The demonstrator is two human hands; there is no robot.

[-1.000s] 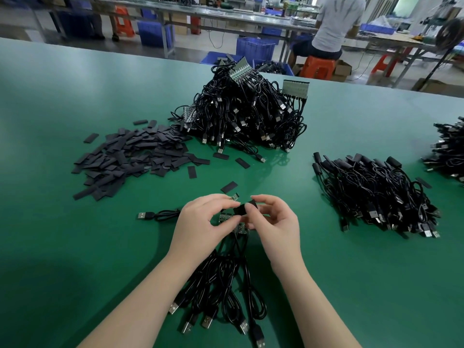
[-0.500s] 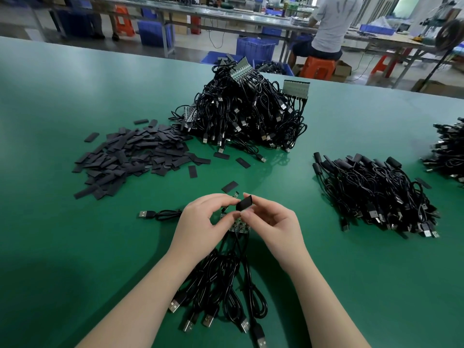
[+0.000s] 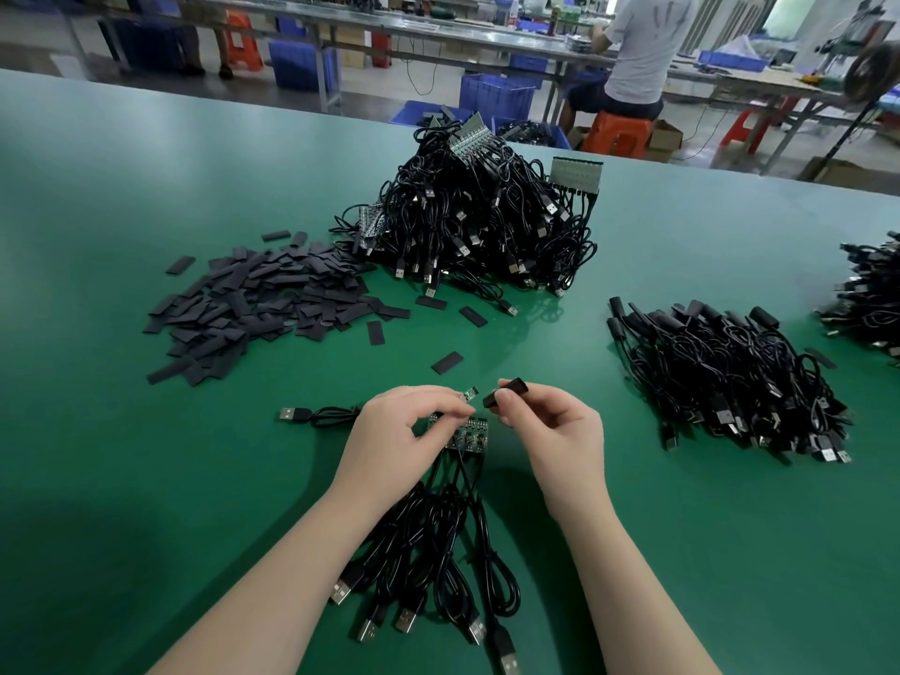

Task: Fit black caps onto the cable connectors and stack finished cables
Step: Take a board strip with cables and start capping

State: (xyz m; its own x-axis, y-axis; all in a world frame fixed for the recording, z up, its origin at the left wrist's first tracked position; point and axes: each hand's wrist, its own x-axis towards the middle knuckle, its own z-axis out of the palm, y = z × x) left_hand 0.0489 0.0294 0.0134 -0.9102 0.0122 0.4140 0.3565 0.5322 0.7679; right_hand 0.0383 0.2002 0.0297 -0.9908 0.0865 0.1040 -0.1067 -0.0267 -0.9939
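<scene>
Table: smooth green mat, faint sheen; caps: matt dark flat sleeves; cables: glossy black plastic jackets, bright metal plugs; stool: glossy orange plastic.

Green worktable fills the foreground. Behind it, long grey workbenches, blue plastic crates on a grey floor, orange stools, cardboard boxes. A seated person in a white shirt faces away. Bright daylight far right.

left hand: fingers curled, pinching | right hand: thumb and fingers pinching | both forearms reach forward
</scene>
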